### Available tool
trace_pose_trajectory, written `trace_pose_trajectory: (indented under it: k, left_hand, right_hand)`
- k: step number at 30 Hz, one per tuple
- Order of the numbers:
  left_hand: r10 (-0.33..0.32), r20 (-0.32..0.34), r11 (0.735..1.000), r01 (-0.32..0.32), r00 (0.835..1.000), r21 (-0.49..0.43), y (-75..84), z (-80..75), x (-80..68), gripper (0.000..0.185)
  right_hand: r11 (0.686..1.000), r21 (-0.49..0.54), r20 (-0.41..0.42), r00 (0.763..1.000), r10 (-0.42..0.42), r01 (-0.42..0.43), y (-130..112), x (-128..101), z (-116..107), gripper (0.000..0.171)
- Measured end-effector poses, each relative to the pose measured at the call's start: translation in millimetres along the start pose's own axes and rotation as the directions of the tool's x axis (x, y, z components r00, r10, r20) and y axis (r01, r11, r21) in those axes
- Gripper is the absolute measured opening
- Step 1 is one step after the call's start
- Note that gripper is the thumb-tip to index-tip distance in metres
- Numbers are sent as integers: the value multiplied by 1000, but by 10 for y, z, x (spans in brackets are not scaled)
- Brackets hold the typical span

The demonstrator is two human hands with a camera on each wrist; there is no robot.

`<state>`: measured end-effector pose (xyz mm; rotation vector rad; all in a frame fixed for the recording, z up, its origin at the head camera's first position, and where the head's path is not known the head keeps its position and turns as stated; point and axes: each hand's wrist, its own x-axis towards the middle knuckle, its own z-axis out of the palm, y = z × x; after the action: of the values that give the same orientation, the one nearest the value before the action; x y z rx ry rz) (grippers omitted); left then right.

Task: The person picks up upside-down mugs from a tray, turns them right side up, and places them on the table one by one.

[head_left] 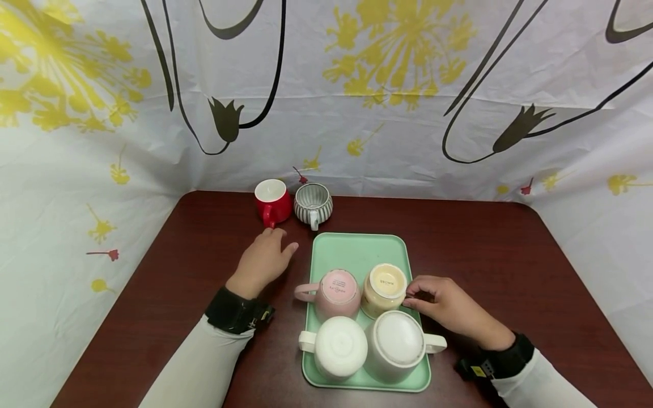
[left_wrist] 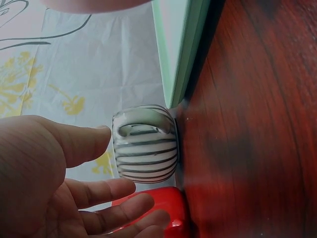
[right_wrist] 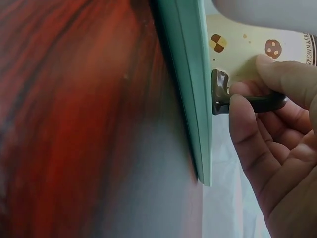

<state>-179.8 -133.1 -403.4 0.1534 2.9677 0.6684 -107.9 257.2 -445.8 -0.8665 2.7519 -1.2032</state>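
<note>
On tray [head_left: 357, 249]: right hand [head_left: 449, 309] pinches yellow mug [head_left: 384, 289] handle.
Left hand [head_left: 262, 259]: open, off tray.
Risk: lifted mug may clip pink mug [head_left: 334, 292].

A dark red-brown wooden table [head_left: 510, 255] stands enclosed by a white cloth backdrop [head_left: 357, 68] printed with yellow flowers and black stems.

Taking the green tray [head_left: 357, 249] as landmark: its far half lies bare, open to a hand from above. Its near half is packed with four upturned mugs, pink [head_left: 336, 292], cream [head_left: 385, 289], white [head_left: 339, 345] and grey [head_left: 395, 345], touching or nearly so, leaving no gap between. Just beyond the tray's far-left corner a red mug [head_left: 272, 201] and striped mug [head_left: 313, 204] stand side by side. Right of the tray the brown table [head_left: 510, 255] is open
</note>
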Motion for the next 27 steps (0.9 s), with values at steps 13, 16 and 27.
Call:
trace_pose_trajectory:
  k: [13, 16, 27]
  left_hand:
    - [2, -6, 1000, -2, 1000, 2, -5, 3, -1, 54]
    - [3, -5, 1000, -3, 1000, 2, -3, 2, -2, 54]
    - [2, 3, 1000, -2, 1000, -14, 5, -4, -18, 55]
  right_hand:
    - [999, -45, -59, 998, -23, 20, 31, 2, -13, 24]
    - [999, -38, -68, 998, 18, -21, 29, 12, -35, 20]
    - [949, 209, -31, 968, 248, -236, -20, 85, -185, 5]
